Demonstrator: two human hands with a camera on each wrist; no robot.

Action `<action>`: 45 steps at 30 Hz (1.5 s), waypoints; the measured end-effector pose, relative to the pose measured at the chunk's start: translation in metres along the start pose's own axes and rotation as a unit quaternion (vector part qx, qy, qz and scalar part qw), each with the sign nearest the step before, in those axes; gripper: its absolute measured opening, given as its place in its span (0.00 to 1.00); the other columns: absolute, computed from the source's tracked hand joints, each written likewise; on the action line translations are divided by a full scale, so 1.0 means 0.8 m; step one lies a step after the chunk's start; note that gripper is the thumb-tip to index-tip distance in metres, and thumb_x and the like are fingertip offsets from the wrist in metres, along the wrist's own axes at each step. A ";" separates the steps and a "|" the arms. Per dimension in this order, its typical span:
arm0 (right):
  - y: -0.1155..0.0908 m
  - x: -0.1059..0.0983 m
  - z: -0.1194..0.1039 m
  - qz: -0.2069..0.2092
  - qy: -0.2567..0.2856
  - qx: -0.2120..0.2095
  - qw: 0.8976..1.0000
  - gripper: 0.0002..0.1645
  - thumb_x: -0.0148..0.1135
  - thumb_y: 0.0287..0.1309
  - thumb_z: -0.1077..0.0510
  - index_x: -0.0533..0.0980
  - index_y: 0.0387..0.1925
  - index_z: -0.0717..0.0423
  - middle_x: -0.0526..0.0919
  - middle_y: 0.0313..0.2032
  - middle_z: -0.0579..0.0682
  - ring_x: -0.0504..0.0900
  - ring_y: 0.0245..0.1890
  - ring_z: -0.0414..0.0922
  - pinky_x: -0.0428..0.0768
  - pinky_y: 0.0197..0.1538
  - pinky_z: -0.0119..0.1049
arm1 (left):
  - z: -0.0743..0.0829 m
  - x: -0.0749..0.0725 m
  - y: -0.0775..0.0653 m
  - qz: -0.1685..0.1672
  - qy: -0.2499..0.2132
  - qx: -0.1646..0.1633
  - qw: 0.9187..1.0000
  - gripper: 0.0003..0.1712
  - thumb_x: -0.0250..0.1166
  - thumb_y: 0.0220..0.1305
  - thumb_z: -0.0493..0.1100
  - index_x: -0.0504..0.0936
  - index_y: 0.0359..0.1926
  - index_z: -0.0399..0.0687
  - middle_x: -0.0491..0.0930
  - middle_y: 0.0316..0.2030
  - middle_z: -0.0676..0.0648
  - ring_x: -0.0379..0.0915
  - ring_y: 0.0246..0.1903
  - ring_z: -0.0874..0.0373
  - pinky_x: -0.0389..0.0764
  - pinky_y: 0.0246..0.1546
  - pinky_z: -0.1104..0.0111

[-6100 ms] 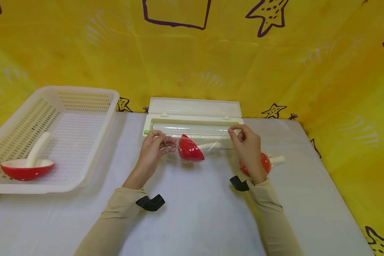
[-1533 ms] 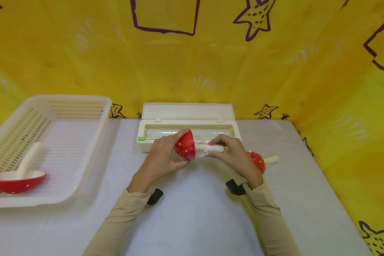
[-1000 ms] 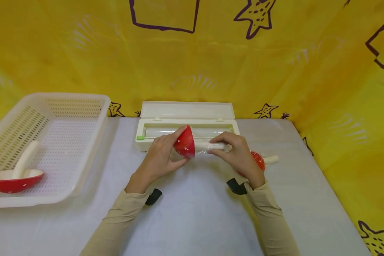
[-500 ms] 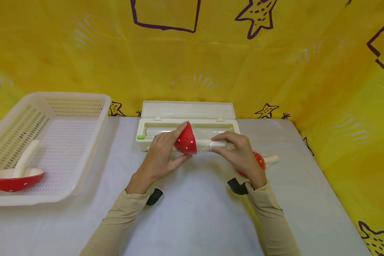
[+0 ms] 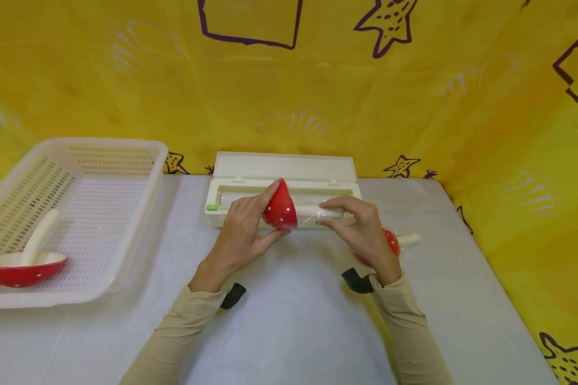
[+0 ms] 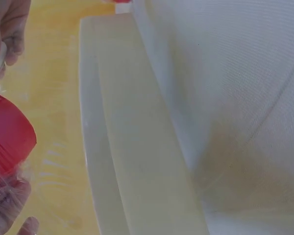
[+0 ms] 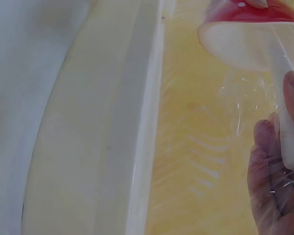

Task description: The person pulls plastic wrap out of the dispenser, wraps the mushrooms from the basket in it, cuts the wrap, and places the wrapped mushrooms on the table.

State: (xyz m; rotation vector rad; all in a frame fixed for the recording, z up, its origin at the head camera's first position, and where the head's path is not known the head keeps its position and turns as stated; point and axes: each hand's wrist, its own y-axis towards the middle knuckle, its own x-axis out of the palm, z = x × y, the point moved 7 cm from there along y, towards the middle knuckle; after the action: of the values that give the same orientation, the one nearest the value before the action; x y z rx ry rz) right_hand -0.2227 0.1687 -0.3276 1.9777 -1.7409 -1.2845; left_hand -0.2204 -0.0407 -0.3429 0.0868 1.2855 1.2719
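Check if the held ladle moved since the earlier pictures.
Yes: in the head view, the held ladle has shifted upward relative to the wrap dispenser.

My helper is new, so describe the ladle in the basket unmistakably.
On the left of the table stands a big white slotted basket. In its near part lies a red ladle with white spots, its white handle slanting up. It alone is in the basket: the second ladle is held by the left hand and right hand, the third ladle lies farther right.

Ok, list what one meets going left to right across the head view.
White basket with red ladle inside, left hand, held ladle, right hand, partly hidden ladle on the table.
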 end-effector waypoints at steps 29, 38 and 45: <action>0.040 -0.011 0.011 0.020 -0.056 0.023 0.998 0.18 0.74 0.47 0.68 0.84 0.43 0.64 0.89 0.38 0.58 0.74 0.26 0.40 0.71 0.33 0.19 | -0.011 -0.011 0.052 -0.044 0.000 -0.027 0.999 0.51 0.74 0.57 0.52 0.56 0.76 0.52 0.79 0.59 0.41 0.77 0.52 0.45 0.73 0.56 0.49; 0.055 -0.016 0.007 0.031 -0.049 0.020 0.998 0.17 0.74 0.48 0.67 0.84 0.44 0.63 0.89 0.37 0.58 0.75 0.26 0.37 0.71 0.31 0.21 | -0.011 -0.017 0.063 -0.034 -0.009 -0.033 0.999 0.50 0.72 0.59 0.52 0.55 0.76 0.52 0.78 0.60 0.41 0.76 0.53 0.45 0.72 0.59 0.47; 0.058 -0.018 0.000 0.033 -0.045 0.015 0.998 0.17 0.74 0.48 0.67 0.84 0.43 0.64 0.89 0.36 0.58 0.78 0.26 0.34 0.73 0.32 0.20 | -0.007 -0.024 0.064 -0.030 -0.004 -0.030 0.999 0.51 0.73 0.57 0.52 0.56 0.76 0.52 0.78 0.60 0.40 0.75 0.54 0.44 0.71 0.60 0.47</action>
State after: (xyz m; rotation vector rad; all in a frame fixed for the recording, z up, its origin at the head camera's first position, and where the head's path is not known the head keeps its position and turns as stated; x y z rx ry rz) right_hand -0.2541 0.1687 -0.2904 1.8874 -1.8622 -1.3530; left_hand -0.2528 -0.0378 -0.2987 0.0098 1.2324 1.2564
